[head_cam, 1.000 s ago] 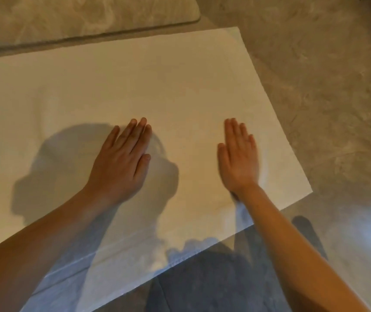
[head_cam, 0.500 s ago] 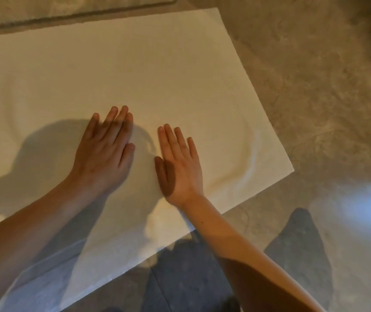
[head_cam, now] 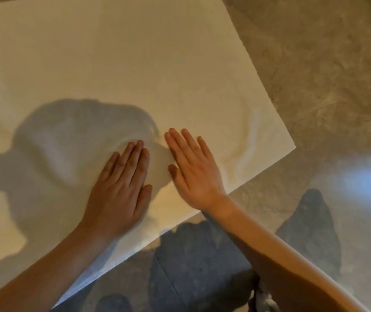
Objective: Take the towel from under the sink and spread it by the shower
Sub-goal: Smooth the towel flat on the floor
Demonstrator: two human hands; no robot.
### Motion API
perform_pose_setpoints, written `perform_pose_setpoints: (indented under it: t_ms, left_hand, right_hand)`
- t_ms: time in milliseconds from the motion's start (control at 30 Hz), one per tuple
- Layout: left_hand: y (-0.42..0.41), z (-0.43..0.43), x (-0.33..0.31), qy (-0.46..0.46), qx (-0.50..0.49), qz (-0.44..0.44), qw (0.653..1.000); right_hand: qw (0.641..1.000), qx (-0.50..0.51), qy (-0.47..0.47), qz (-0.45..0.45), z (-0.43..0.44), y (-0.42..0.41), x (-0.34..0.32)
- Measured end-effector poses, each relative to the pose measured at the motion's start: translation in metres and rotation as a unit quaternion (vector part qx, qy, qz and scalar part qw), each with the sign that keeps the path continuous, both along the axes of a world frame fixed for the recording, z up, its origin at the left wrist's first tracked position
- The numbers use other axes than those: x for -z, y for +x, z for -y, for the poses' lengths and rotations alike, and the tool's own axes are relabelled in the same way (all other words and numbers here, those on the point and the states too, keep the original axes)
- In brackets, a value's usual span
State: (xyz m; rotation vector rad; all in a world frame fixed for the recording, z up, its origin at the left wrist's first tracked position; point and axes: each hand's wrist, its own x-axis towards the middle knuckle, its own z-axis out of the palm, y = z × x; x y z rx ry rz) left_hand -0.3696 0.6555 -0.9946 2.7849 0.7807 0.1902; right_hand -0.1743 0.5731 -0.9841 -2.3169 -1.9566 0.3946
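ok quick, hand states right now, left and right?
Left hand: open, fingers straight, palm flat on the white towel.
Right hand: open, fingers straight and spread, flat on the towel beside the left. Neither holds anything.

left hand (head_cam: 121,190) bare | right hand (head_cam: 194,174) bare | forearms (head_cam: 281,262) bare to frame edge

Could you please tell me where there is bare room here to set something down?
The far half of the flat white cloth towel, beyond both hands, lies bare. The mottled grey stone floor right of it is bare too. Crowded: the near edge, where the left hand and right hand press flat.
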Motion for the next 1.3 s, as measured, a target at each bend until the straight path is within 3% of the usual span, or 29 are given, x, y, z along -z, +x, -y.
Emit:
perform_pose_setpoints:
  t_ms: [300,433,567,733,967,1100,1167,1300]
  left_hand:
    - [0.000,0.003,-0.007,-0.012,-0.009,-0.009,1.000]
    - [0.007,0.006,-0.017,-0.004,0.007,0.002,1.000]
    - [0.066,-0.022,-0.024,0.030,0.044,0.028,0.998]
    - [0.082,-0.052,-0.007,0.005,0.036,-0.039,0.999]
    - [0.083,-0.052,-0.003,0.007,0.042,-0.025,0.999]
    - [0.081,-0.051,-0.006,0.010,0.043,-0.031,0.999]
    - [0.083,-0.052,-0.007,0.009,0.045,-0.031,0.998]
    - [0.084,-0.055,-0.009,0.004,0.055,-0.035,0.998]
  right_hand:
    - [0.975,0.213,-0.052,0.034,0.053,0.100,-0.013]
    - [0.976,0.214,-0.032,0.029,0.033,0.072,-0.021]
    - [0.995,0.101,0.026,0.000,-0.028,0.029,-0.011]
    - [0.997,0.079,0.003,0.012,-0.042,0.060,-0.001]
    - [0.967,0.250,-0.025,0.034,0.017,0.173,-0.004]
    - [0.954,0.296,-0.028,0.045,0.006,0.162,-0.016]
    - [0.969,0.244,-0.007,0.039,-0.023,0.131,-0.023]
    - [0.999,0.007,0.030,-0.021,-0.104,0.061,-0.022]
